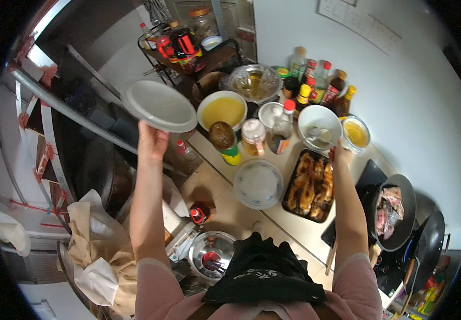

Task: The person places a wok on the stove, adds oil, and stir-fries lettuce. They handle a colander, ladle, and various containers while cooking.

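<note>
My left hand grips the rim of a white oval plate, raised and tilted to the left of the counter. A pale film or glare shows on its surface. In my right hand is the handle of a metal spoon, its bowl inside a white bowl with a little liquid at the bottom. Just below that hand lies a dark tray holding several browned pieces of food, perhaps fried fish. A white plate with a blue-patterned rim sits left of the tray.
A bowl of yellow liquid, a lidded glass jar and a red-capped bottle crowd the counter. Several sauce bottles line the wall. At right, a pan with raw-looking fish pieces is near the stove. A steel basin stands below.
</note>
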The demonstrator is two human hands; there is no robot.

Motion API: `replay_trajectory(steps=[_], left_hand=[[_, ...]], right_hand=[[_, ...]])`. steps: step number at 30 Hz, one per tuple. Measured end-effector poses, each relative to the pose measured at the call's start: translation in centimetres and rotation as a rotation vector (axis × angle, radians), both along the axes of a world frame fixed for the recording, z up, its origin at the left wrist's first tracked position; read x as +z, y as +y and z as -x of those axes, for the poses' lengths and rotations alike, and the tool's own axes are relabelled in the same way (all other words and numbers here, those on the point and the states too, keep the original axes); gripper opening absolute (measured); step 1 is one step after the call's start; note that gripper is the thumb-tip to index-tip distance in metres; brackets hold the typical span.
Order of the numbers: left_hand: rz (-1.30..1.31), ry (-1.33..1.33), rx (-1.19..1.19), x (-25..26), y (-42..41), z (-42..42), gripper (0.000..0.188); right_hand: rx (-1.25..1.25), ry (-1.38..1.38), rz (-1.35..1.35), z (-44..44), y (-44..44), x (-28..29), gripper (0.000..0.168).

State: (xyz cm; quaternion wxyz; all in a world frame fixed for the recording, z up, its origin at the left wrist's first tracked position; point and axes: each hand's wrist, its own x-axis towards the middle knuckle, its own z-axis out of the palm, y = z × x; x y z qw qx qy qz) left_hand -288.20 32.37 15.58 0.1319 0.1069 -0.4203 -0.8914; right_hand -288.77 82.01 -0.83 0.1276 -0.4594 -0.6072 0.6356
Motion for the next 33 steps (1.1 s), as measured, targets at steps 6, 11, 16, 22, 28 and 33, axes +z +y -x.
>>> replay_trajectory(steps=[6, 11, 16, 22, 28, 33], left_hand=[[0.309, -0.156, -0.066, -2.9, -0.4, 9.3, 0.036], [1.226, -0.203, -0.238, -2.2, 3.4, 13.9, 0.034], [2.027, -0.008, -0.172, -4.8, 6.0, 15.7, 0.048], [2.075, -0.078, -0.320, -8.1, 5.6, 16.9, 0.051], [2.015, 0.024, -0.289, -10.1, 5.0, 16.9, 0.055], [2.003, 0.037, -0.340, -9.6, 5.8, 16.4, 0.055]], right_hand=[[-0.056, 0.015, -0.012, -4.4, -1.9, 3.9, 0.042], [0.008, 0.189, -0.230, -9.3, -0.4, 2.2, 0.035], [-0.004, 0.251, -0.192, -13.8, -4.6, 4.5, 0.029], [0.000, 0.300, -0.064, -17.1, -7.2, 7.1, 0.020], [0.024, 0.293, -0.006, -19.2, -8.3, 6.6, 0.020], [0.082, 0.276, 0.060, -20.4, -9.2, 6.7, 0.020]])
